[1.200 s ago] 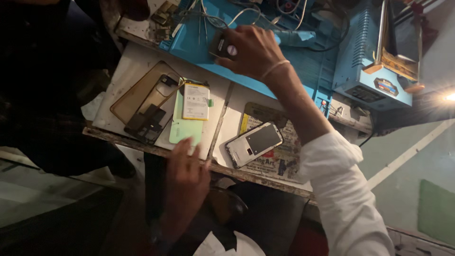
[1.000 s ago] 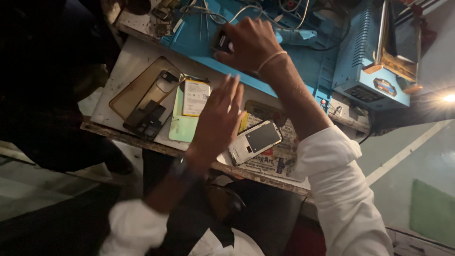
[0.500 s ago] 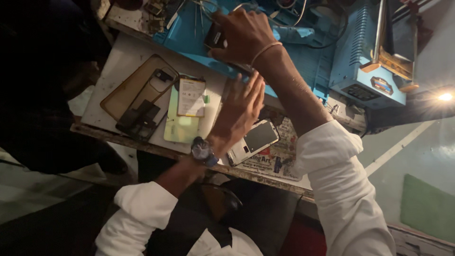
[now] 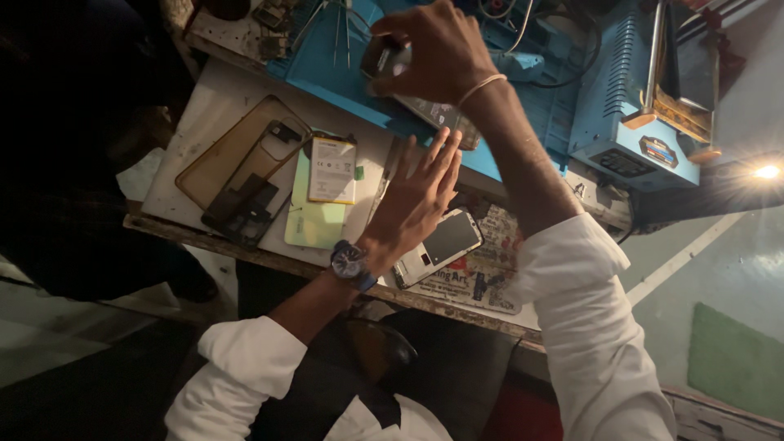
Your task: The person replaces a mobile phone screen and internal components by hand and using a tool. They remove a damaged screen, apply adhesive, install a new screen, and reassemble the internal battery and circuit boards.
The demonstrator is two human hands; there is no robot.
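Phone with dark screen (image 4: 438, 247), centre frame, lying tilted just beside my left wrist, silver-grey frame. Under it, printed sheet (image 4: 490, 269), red, blue, white patches, lower centre. White rectangular label on battery (image 4: 332, 170), centre left. Small oval label, red and dark, on blue machine (image 4: 656, 152), upper right.

The bench (image 4: 212, 106) is crowded. Its near left part carries a clear phone case (image 4: 233, 155), a battery (image 4: 332, 170) and a green back cover (image 4: 314, 220), close together. The left hand (image 4: 412, 204) spreads above a phone (image 4: 437, 247) near the front edge. The right hand (image 4: 433, 53) blocks the blue mat (image 4: 327, 73); a blue machine (image 4: 629, 114) walls off the right side.
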